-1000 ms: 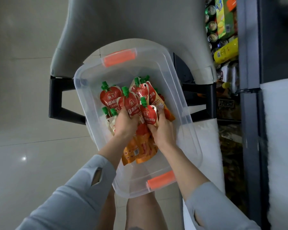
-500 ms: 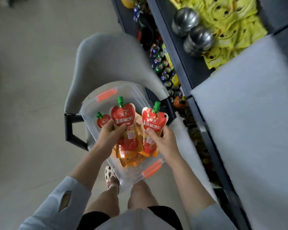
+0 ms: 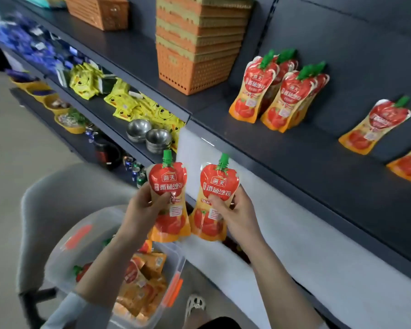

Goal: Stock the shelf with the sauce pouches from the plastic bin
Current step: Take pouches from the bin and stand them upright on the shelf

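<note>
The left pouch (image 3: pixel 168 198) and right pouch (image 3: pixel 215 200) stand upright, green caps up, long axes near vertical, just apart, above the plastic bin (image 3: pixel 57 264). The shelf (image 3: pixel 306 150) lies bare between the standing pouches (image 3: pixel 278 93) and a lone pouch (image 3: pixel 375 127). The left hand (image 3: pixel 140 210) and right hand (image 3: pixel 239 216) each have the grip clenched round a pouch's middle

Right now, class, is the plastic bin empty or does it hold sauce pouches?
Not empty: several red-and-orange sauce pouches lie piled inside the clear plastic bin, seen through its open top.
</note>
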Demonstrator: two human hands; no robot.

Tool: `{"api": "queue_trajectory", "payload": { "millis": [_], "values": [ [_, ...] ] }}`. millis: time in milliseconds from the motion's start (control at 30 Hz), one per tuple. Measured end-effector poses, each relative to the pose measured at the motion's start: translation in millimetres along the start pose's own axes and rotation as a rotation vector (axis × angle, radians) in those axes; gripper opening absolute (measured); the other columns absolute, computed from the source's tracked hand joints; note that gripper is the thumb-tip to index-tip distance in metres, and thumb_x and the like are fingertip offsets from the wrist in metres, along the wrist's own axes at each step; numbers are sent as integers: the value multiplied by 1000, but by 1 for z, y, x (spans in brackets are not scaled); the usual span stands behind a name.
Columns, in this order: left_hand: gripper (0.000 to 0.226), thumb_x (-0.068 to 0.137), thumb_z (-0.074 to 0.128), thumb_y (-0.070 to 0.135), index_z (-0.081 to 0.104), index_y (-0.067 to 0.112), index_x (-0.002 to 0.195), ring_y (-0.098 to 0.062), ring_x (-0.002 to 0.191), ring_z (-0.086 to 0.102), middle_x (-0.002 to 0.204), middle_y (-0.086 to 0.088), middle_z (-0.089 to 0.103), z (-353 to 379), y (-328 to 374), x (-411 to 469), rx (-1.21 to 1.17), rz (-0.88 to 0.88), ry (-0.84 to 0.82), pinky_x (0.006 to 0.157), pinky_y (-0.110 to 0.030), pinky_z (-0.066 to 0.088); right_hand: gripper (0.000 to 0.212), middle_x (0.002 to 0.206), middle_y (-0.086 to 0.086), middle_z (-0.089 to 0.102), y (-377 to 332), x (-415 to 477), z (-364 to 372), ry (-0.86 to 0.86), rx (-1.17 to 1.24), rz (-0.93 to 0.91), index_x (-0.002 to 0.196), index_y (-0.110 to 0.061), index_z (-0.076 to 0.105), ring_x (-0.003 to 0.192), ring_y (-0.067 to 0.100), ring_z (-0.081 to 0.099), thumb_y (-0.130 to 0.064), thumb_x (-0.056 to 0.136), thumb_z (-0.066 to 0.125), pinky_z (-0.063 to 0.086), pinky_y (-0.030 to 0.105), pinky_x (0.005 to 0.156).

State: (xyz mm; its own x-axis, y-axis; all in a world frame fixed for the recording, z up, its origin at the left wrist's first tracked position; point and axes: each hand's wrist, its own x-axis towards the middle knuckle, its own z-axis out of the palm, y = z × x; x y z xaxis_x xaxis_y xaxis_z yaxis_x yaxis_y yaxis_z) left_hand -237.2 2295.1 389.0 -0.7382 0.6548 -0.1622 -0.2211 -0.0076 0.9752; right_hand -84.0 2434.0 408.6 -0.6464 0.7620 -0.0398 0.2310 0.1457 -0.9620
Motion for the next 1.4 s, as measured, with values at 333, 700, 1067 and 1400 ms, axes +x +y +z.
{"api": "queue_trajectory", "payload": {
  "millis": [333,700,1067,1400],
  "values": [
    [16,92,61,10,62,18,107,-27,92,70,96,-6,72,115,74,46,59,158,-166,81,-48,58,25,101,-20,72,-68,41,-130,241,-56,-144,100,-42,63,95,-2,68,-27,85,76,54,23,76],
    [26,92,62,19,58,18,117,-26,99,69,108,-5,71,177,107,100,15,191,-133,89,-53,54,25,104,-11,70,-69,154,-198,409,-129,-149,104,-28,68,99,7,65,-24,83,79,56,38,91],
    [25,92,61,18,59,16,117,-27,99,69,107,-8,70,177,107,124,6,194,-122,90,-54,54,19,108,-7,71,-59,236,-169,480,-225,-158,98,-27,68,107,20,65,-33,83,78,54,47,94],
    [30,92,61,20,56,15,121,-27,103,67,112,-7,69,176,106,132,34,175,-148,92,-54,52,29,114,-4,70,-61,247,-162,467,-208,-154,108,-19,65,109,17,66,-29,84,78,54,43,96]
  ]
}}
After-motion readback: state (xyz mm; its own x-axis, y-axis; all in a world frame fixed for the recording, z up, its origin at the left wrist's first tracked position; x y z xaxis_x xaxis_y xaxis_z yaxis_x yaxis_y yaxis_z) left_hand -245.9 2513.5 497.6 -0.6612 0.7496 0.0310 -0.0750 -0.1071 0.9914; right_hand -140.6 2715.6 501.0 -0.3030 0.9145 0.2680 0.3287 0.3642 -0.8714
